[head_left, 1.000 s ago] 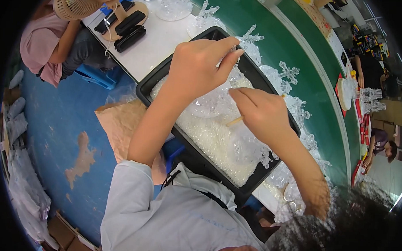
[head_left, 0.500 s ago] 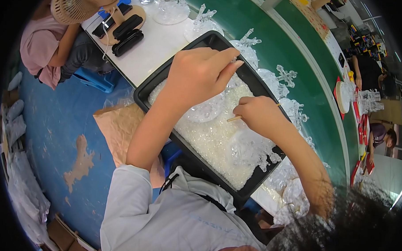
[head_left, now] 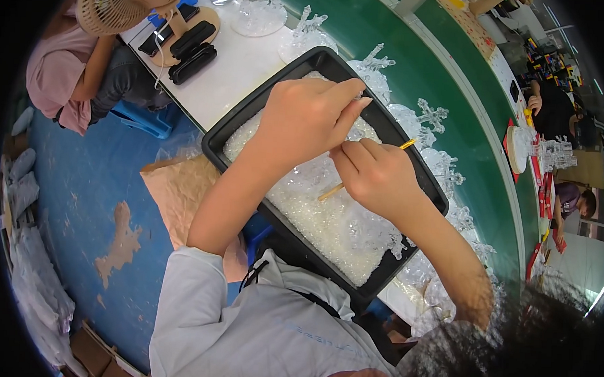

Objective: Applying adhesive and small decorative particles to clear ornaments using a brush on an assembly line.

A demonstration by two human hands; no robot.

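Note:
My left hand is over the black tray, its thumb and fingers pinched on a bit of clear plastic piece; most of that piece is hidden by the hand. Close beside it, my right hand is closed on a thin wooden stick with a gold-yellow part jutting out past the knuckles. Whitish clear granules fill much of the tray. Another clear piece with a knobbly stem lies on them, below my right hand.
Several clear round-based pieces with branching stems line the tray's far side, by a green surface. A beige fan and black cases stand on the white table. A brown paper bag is left of the tray. Other people sit nearby.
My right hand has moved left and up, close to my left hand. The stick has turned, and its gold end now shows beyond the knuckles. My left hand has shifted slightly right and down.

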